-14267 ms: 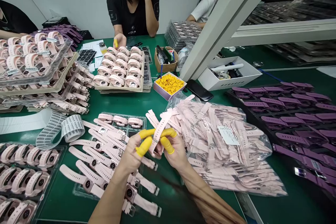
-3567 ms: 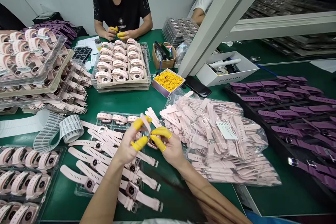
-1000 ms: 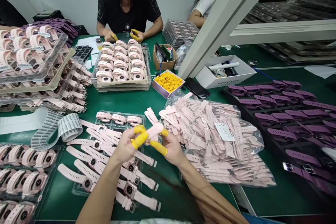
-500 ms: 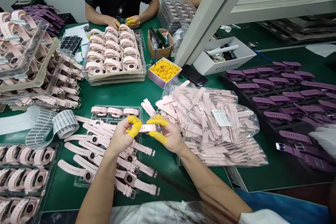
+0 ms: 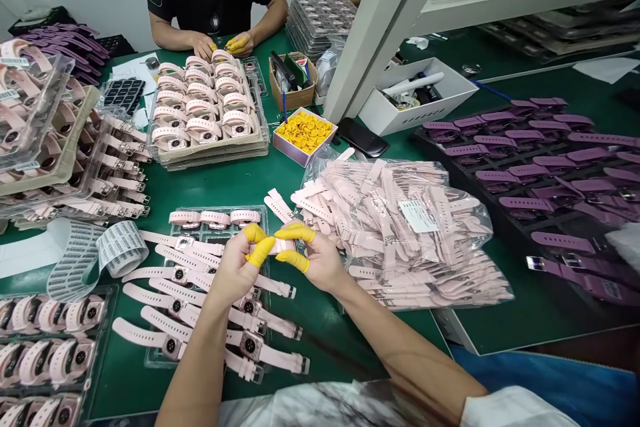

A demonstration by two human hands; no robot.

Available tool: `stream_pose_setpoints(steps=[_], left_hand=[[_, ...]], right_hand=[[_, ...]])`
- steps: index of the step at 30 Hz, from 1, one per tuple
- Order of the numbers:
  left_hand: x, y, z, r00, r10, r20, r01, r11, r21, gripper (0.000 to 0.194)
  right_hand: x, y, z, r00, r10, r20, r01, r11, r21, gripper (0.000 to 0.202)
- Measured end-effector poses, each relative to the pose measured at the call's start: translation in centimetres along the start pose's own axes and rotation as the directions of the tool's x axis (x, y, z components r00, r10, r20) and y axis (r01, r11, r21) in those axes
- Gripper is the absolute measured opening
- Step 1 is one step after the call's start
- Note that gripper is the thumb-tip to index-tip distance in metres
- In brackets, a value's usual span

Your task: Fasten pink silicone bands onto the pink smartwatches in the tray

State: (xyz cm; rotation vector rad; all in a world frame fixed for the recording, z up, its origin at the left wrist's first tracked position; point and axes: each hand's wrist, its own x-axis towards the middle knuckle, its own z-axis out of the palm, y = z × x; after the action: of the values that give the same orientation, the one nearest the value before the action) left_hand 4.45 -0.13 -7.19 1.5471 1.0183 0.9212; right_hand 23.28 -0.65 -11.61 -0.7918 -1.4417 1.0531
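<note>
Both my hands meet over a clear tray [image 5: 255, 209] and hold one pink watch strap [image 5: 278, 246] between them. My left hand [image 5: 244, 260] pinches its left end with yellow-covered thumb and finger; my right hand [image 5: 317, 257] grips the other end, also in yellow finger covers. Whether a watch case is attached is hidden by the fingers. Below my left hand, several pink-strapped watches [image 5: 250, 345] lie stretched out in slanting rows. Three with closed loops [image 5: 215, 219] sit along the tray's far edge. Right of my hands lies a bagged heap of pink straps [image 5: 400, 227].
A barcode label roll [image 5: 123, 248] and loaded watch trays [image 5: 60, 340] stand at left. Across the table a co-worker handles something behind stacked trays [image 5: 210, 153]. A box of yellow finger covers [image 5: 305, 133], a phone [image 5: 363, 137], a post [image 5: 380, 33] and purple-strapped watches [image 5: 525, 173] are further right.
My left thumb and finger have closed further over the strap's left end, covering more of it. My right hand keeps its grip. The whole view has shifted slightly.
</note>
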Motion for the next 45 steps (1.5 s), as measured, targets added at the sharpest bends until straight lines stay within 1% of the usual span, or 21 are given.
stream_pose_setpoints(steps=[4, 7, 9, 11, 13, 15, 17, 19, 21, 23, 27, 29, 32, 33, 35, 38, 41, 43, 45], left_hand=[[-0.1, -0.2, 0.1, 0.997, 0.074, 0.007, -0.074, 0.985, 0.154, 0.023], [0.0, -0.3, 0.1, 0.995, 0.103, 0.019, -0.105, 0.979, 0.173, 0.023], [0.2, -0.3, 0.2, 0.996, 0.089, 0.018, -0.090, 0.992, 0.091, 0.026], [0.3, -0.3, 0.2, 0.999, 0.046, 0.011, -0.045, 0.998, -0.053, 0.028], [0.4, -0.3, 0.2, 1.000, 0.000, 0.007, 0.001, 0.978, -0.207, 0.030], [0.3, -0.3, 0.3, 0.999, -0.053, 0.014, 0.054, 0.942, -0.330, 0.030], [0.2, -0.2, 0.5, 0.994, -0.111, 0.024, 0.111, 0.903, -0.415, 0.029], [0.1, -0.1, 0.7, 0.986, -0.163, 0.036, 0.162, 0.882, -0.443, 0.034], [-0.1, 0.1, 0.9, 0.979, -0.202, 0.039, 0.198, 0.877, -0.439, 0.039], [-0.2, 0.2, 1.1, 0.975, -0.219, 0.026, 0.208, 0.878, -0.431, 0.041], [-0.1, 0.1, 1.5, 0.979, -0.195, -0.065, 0.152, 0.898, -0.412, 0.043], [0.1, 0.0, 1.5, 0.979, -0.188, -0.081, 0.137, 0.898, -0.418, 0.044], [0.4, 0.0, 1.2, 0.980, -0.198, -0.015, 0.170, 0.873, -0.457, 0.049], [0.4, 0.1, 1.0, 0.978, -0.209, 0.008, 0.190, 0.870, -0.454, 0.048], [0.3, 0.3, 0.9, 0.976, -0.216, 0.015, 0.203, 0.891, -0.405, 0.040], [0.1, 0.8, 1.0, 0.987, -0.156, -0.032, 0.141, 0.949, -0.281, 0.035], [0.1, 1.0, 1.2, 0.986, -0.131, -0.102, 0.110, 0.977, -0.184, 0.035], [0.1, 1.2, 0.9, 0.988, -0.116, -0.103, 0.093, 0.974, -0.207, 0.035], [-0.2, 1.7, -0.2, 0.994, -0.090, -0.062, 0.071, 0.963, -0.258, 0.034]], right_hand=[[0.4, -0.5, -0.3, 0.988, -0.149, 0.049, 0.154, 0.981, -0.117, 0.025], [0.5, -0.4, -0.4, 0.982, -0.174, 0.069, 0.184, 0.967, -0.174, 0.025], [0.5, -0.4, -0.4, 0.983, -0.167, 0.073, 0.178, 0.967, -0.180, 0.026], [0.5, -0.5, -0.4, 0.987, -0.144, 0.065, 0.152, 0.977, -0.153, 0.027], [0.5, -0.6, -0.5, 0.995, -0.081, 0.055, 0.084, 0.994, -0.065, 0.027], [0.5, -0.7, -0.6, 0.998, 0.010, 0.067, -0.015, 0.997, 0.071, 0.029], [0.4, -0.9, -0.6, 0.992, 0.083, 0.098, -0.100, 0.977, 0.186, 0.032], [0.3, -1.0, -0.6, 0.985, 0.115, 0.129, -0.143, 0.961, 0.235, 0.034], [0.3, -1.2, -0.6, 0.982, 0.109, 0.152, -0.144, 0.960, 0.241, 0.033], [0.4, -1.4, -0.5, 0.982, 0.086, 0.167, -0.121, 0.969, 0.214, 0.032], [0.5, -1.3, -0.2, 0.981, 0.026, 0.194, -0.048, 0.993, 0.112, 0.033], [0.5, -1.3, -0.1, 0.983, 0.019, 0.183, -0.038, 0.994, 0.104, 0.032], [0.5, -1.3, -0.3, 0.989, 0.068, 0.132, -0.087, 0.985, 0.147, 0.034], [0.5, -1.3, -0.3, 0.989, 0.083, 0.124, -0.103, 0.982, 0.161, 0.035], [0.5, -1.3, -0.5, 0.987, 0.092, 0.134, -0.114, 0.978, 0.172, 0.036], [0.4, -1.2, -0.5, 0.982, 0.089, 0.169, -0.114, 0.982, 0.148, 0.034], [0.3, -0.9, -0.4, 0.982, 0.080, 0.172, -0.099, 0.989, 0.111, 0.031], [0.1, -0.7, -0.3, 0.985, 0.080, 0.155, -0.094, 0.992, 0.088, 0.029], [0.1, -0.8, -0.2, 0.987, 0.083, 0.135, -0.091, 0.994, 0.056, 0.034]])
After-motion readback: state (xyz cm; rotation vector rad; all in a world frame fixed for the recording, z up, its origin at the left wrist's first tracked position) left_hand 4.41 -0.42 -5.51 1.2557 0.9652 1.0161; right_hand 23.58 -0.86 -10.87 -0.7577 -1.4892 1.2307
